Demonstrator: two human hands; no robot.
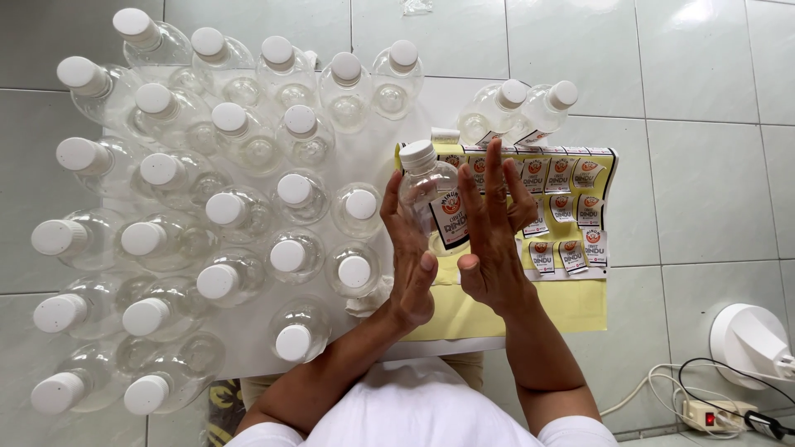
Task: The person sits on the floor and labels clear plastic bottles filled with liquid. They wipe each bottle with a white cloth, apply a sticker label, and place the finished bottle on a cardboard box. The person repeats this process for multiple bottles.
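Note:
A clear plastic bottle (431,186) with a white cap stands upright between my two palms, a printed sticker on its side. My left hand (410,257) presses flat on the bottle's left side, fingers straight. On the bottle's right side lies my right hand (490,232), also flat, smoothing over the sticker. Just behind my right hand lies a yellow sheet of stickers (571,211) on the white table (447,103).
Many clear, white-capped bottles (240,207) crowd the table's left part. Two more bottles (517,112) stand at the far edge near the sticker sheet. On the tiled floor at right are a white device (749,343) and a power strip (712,414) with cables.

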